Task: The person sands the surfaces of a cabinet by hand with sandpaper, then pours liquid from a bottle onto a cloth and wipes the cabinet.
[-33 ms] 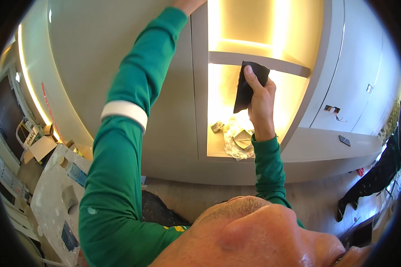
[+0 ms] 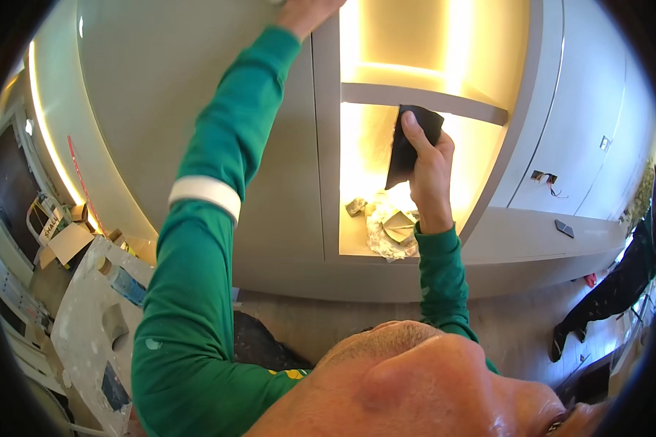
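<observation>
My right hand (image 2: pixel 434 171) grips a black, bent sheet that looks like sandpaper (image 2: pixel 410 142), with the thumb pressed on its face. It is held up in front of the lit niche (image 2: pixel 434 93), below the cross shelf. My left arm reaches up and forward along the grey panel (image 2: pixel 277 167). Only the wrist and the back of my left hand (image 2: pixel 306 14) show at the top edge, beside the niche's upright; its fingers are cut off. A crumpled plastic bag (image 2: pixel 386 247) with pale pieces lies on the niche floor, next to a small block (image 2: pixel 356 207).
On the left, a spattered work table (image 2: pixel 80 320) bears a bottle (image 2: pixel 124 284), with cardboard boxes (image 2: pixel 69 240) behind it. A ledge (image 2: pixel 532 237) on the right holds a flat dark item (image 2: pixel 563 229); wires (image 2: pixel 550 186) stick out of the wall above. Another person's leg (image 2: pixel 598 298) is at far right.
My left arm has come down slightly, so more of the hand shows at the top edge. My right hand has dropped a little with the sandpaper.
</observation>
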Demonstrator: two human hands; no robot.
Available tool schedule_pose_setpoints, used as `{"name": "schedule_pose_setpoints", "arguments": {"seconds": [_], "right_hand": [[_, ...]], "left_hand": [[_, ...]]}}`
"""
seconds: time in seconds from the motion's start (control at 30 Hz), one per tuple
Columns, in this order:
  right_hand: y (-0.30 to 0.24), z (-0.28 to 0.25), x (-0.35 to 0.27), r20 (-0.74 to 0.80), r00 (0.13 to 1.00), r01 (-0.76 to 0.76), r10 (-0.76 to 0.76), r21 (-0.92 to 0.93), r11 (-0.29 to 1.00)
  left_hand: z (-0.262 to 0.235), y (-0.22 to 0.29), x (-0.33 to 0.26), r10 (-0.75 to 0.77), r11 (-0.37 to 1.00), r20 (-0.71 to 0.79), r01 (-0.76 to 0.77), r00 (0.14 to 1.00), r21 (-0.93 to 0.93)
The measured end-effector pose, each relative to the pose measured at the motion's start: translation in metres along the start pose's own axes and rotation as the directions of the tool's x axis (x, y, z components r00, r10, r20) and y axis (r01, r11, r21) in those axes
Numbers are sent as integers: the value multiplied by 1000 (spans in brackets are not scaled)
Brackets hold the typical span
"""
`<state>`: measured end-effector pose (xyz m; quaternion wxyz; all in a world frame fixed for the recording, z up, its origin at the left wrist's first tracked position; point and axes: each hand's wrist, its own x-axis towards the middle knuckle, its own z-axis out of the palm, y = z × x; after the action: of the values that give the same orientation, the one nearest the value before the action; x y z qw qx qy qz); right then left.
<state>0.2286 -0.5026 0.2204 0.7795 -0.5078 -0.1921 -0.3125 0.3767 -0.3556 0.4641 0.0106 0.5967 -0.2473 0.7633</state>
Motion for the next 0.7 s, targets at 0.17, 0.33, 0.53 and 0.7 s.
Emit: {"name": "schedule_pose_setpoints", "arguments": {"seconds": [0.17, 0.33, 0.53, 0.7], "right_hand": [[-5, -16, -8, -69, 995, 70, -78, -109, 992], [-36, 13, 53, 37, 969, 246, -245, -15, 969], [-58, 33, 95, -16, 956, 293, -293, -25, 956], [-56, 24, 93, 30, 988, 153, -150, -247, 957]], "left_hand": [[-47, 28, -130, 54, 998, -71, -55, 996, -8], [-28, 5, -16, 36, 999, 77, -33, 996, -40], [-8, 33, -112, 44, 987, 129, -63, 991, 149], [-97, 94, -262, 68, 975, 306, 2, 950, -222]]}}
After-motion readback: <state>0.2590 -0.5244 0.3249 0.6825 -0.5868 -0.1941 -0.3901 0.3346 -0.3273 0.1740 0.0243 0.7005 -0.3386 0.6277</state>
